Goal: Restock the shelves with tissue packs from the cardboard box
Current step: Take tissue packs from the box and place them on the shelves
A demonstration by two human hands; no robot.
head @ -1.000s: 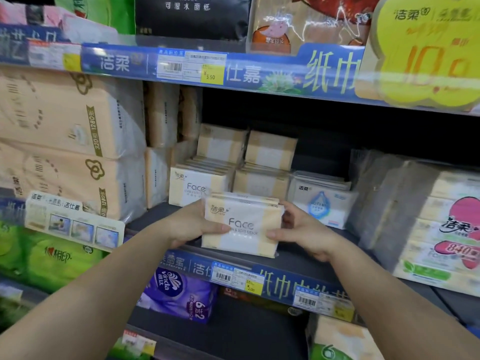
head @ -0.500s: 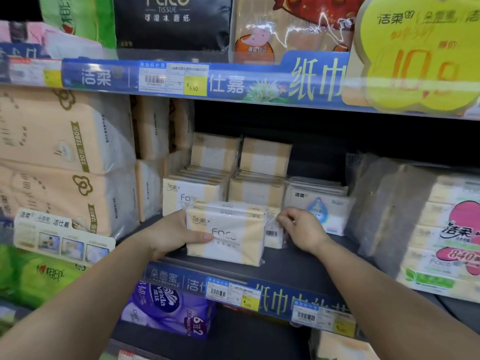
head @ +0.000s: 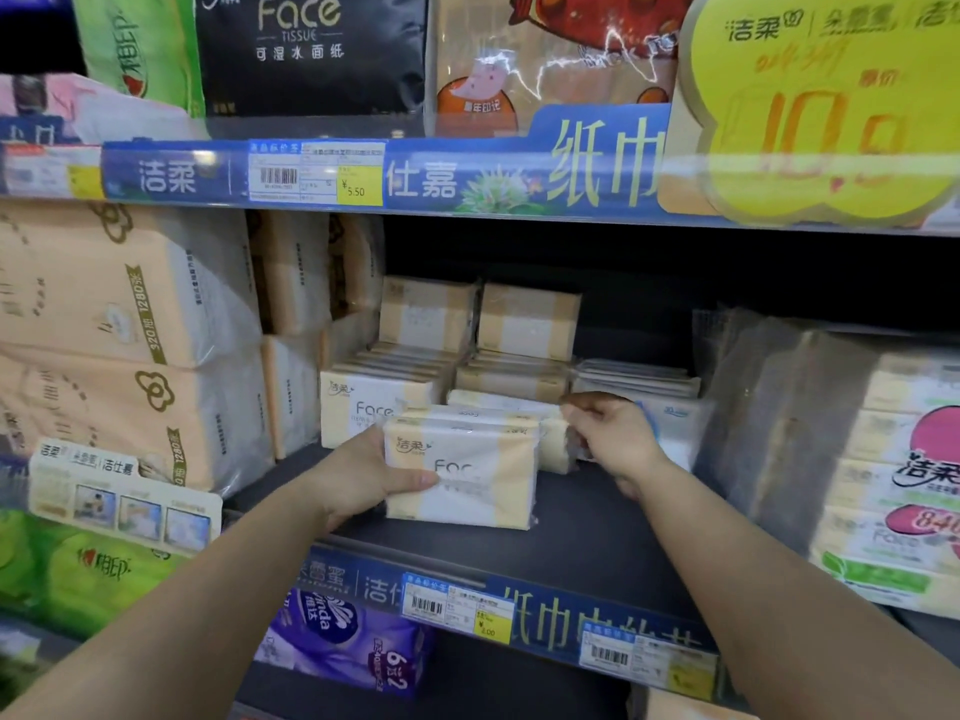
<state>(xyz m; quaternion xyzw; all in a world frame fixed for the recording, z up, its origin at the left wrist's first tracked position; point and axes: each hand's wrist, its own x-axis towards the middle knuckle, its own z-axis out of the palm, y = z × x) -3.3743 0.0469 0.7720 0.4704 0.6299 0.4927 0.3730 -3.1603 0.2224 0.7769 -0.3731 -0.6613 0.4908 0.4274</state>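
My left hand [head: 363,480] grips the left end of a white and yellow Face tissue pack [head: 467,470] that stands on the dark middle shelf [head: 597,537]. Just behind it lies a second similar pack [head: 553,449], and my right hand [head: 613,439] is closed on its right end. More packs of the same kind [head: 374,402] are stacked at the back of the shelf. The cardboard box is not in view.
Big beige tissue bundles [head: 130,345] fill the shelf's left side, and a wrapped bundle with a pink label [head: 883,459] stands at the right. A white and blue pack [head: 670,428] sits behind my right hand. Blue price rails [head: 467,179] edge the shelves, with purple packs [head: 343,641] below.
My left hand moved the front pack left and deeper onto the shelf. My right hand let go of its right end and reached back to a pack behind it.
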